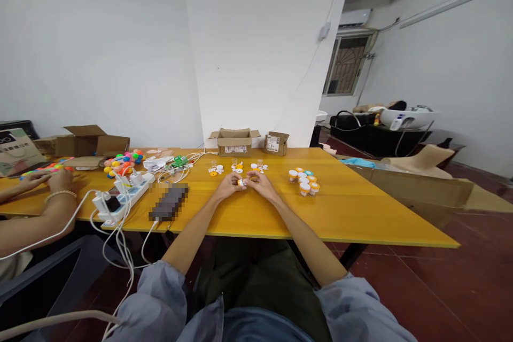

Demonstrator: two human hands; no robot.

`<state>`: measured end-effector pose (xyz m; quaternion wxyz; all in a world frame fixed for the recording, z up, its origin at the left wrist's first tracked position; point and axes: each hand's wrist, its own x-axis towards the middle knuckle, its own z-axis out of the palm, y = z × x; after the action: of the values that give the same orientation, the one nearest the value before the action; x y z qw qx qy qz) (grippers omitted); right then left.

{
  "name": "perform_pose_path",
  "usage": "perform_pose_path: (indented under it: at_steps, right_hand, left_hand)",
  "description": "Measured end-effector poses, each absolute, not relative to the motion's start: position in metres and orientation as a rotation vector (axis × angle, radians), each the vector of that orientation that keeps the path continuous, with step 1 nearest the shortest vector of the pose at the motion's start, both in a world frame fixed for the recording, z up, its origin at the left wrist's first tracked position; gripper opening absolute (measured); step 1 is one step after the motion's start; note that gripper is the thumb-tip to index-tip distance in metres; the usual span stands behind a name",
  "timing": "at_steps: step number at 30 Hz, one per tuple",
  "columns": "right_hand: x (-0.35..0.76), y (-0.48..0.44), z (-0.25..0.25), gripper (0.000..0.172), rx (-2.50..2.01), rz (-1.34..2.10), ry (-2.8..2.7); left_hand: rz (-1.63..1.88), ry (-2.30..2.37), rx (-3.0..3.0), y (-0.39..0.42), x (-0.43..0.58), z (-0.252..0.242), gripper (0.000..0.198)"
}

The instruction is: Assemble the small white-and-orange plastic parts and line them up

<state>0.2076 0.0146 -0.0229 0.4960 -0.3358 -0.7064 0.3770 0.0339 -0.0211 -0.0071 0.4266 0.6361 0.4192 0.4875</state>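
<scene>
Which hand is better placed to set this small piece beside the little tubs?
Probably the right hand: both hands are at the small piece, but the right is nearer the tubs; the left hand is farther off.

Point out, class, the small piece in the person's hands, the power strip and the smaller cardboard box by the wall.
Small piece (241, 183), head view: its visible side.
Power strip (137, 193), head view: its socketed top.
Smaller cardboard box (276, 144), head view: its labelled front.
</scene>
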Motion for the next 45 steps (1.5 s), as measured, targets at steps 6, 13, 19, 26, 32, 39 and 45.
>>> perform_pose_path:
  at_steps: [6, 13, 19, 26, 32, 39, 45]
  right_hand:
    - [0.206, 0.007, -0.021, 0.027, -0.853, 0.811, -1.841]
    - [0.204, 0.007, -0.022, 0.022, -0.8, 0.707, -1.858]
    - [0.205, 0.006, -0.026, 0.022, -0.92, 0.656, -1.902]
    - [0.203, 0.001, -0.022, 0.022, -0.804, 0.621, -1.927]
    - [0.204, 0.001, -0.021, 0.021, -0.966, 0.611, -1.914]
    - [0.202, 0.006, -0.023, 0.02, -0.834, 0.633, -1.931]
    - [0.202, 0.009, -0.028, 0.023, -0.925, 0.666, -1.887]
  left_hand:
    - [1.207, 1.011, 1.582, -0.018, 0.033, -0.011, 0.047]
    - [1.236, 1.0, 1.59, -0.019, 0.034, -0.011, 0.05]
    - [1.222, 1.022, 1.618, -0.02, 0.034, -0.01, 0.05]
    - [1.233, 1.042, 1.647, -0.017, 0.032, -0.01, 0.047]
    - [1.224, 1.067, 1.632, -0.02, 0.035, -0.006, 0.051]
    - [1.227, 1.065, 1.654, -0.021, 0.034, -0.004, 0.051]
    - [1.216, 1.079, 1.662, -0.022, 0.034, -0.003, 0.05]
